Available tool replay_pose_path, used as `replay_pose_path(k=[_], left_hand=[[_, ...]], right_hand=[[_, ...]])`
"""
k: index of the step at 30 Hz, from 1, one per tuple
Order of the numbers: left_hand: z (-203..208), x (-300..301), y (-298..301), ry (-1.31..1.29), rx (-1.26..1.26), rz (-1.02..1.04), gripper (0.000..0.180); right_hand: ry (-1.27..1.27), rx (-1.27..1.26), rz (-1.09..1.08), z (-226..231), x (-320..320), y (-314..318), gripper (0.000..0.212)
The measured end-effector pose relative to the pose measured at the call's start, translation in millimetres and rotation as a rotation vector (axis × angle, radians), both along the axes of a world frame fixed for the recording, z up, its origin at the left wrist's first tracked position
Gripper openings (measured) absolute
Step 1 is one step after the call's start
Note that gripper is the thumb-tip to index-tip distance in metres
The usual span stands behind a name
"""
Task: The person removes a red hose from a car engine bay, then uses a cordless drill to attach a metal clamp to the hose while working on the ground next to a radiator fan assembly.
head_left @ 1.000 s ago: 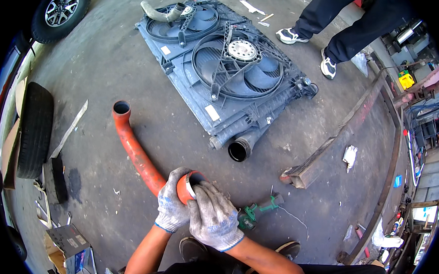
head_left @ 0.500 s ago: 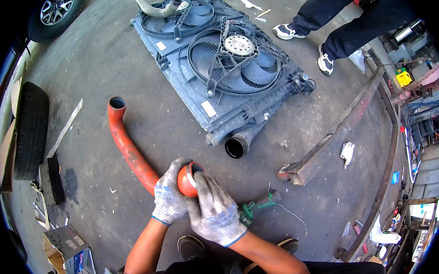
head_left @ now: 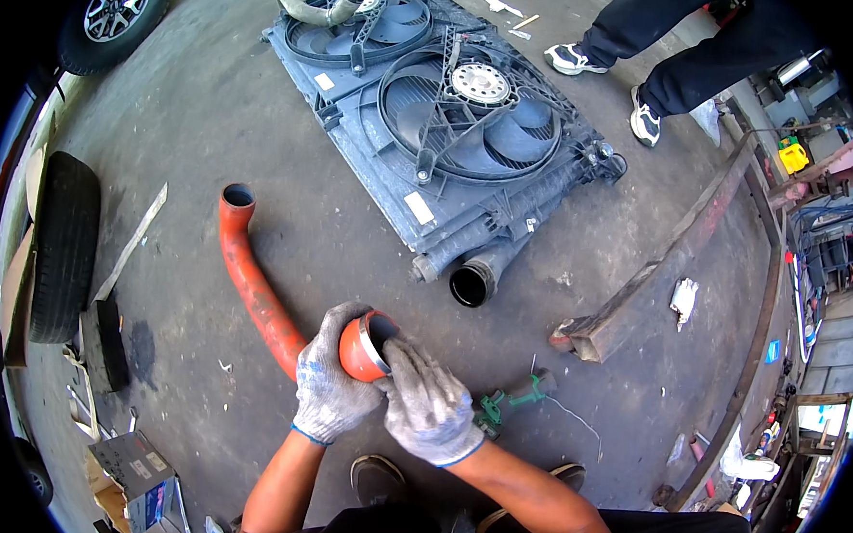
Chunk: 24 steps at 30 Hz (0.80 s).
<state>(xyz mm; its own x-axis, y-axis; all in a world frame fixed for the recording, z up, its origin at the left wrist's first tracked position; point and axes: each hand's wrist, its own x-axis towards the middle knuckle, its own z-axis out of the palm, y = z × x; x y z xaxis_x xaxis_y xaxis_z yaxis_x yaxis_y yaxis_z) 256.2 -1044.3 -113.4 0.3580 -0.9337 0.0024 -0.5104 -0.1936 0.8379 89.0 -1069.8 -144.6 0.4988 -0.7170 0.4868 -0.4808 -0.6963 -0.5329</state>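
My left hand (head_left: 332,392), in a grey-white work glove, is closed around the mouth of an orange pipe (head_left: 356,355). A thin metal band clamp (head_left: 373,345) circles this end, whose dark opening tilts up and right. My right hand (head_left: 429,401), gloved too, presses its bent fingers on the right side of the rim, by the band. From behind my left glove a long, scuffed orange length (head_left: 262,294) runs up to another open end. My glove hides whether both ends belong to one piece. A green cordless power tool (head_left: 513,399) lies right of my right hand.
A radiator pack with two fans (head_left: 392,152) lies ahead, a grey hose (head_left: 317,12) on top and a dark open duct (head_left: 471,282) at its near corner. Another person's legs (head_left: 665,37) stand far right. A wooden beam (head_left: 658,264) lies right, a tyre (head_left: 64,247) left.
My right hand has slid slightly right and down along the rim, uncovering more of the band. The orange mouth has turned a little. The whole view has shifted slightly.
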Motion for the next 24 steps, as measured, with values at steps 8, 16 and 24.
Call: replay_pose_path(k=[8, 16, 24], left_hand=[[-19, -7, -2, 0.003, -0.024, 0.081, 0.081], [-29, -9, 7, 0.004, 0.022, 0.029, 0.079], [-60, 11, 29, -0.128, 0.061, -0.130, 0.071]], right_hand=[[0.012, 0.208, 0.065, 16, 4, 4, 0.070], [-0.763, 1.002, 0.136, -8, 3, -22, 0.093], [-0.355, 0.610, 0.165, -21, 10, -29, 0.067]])
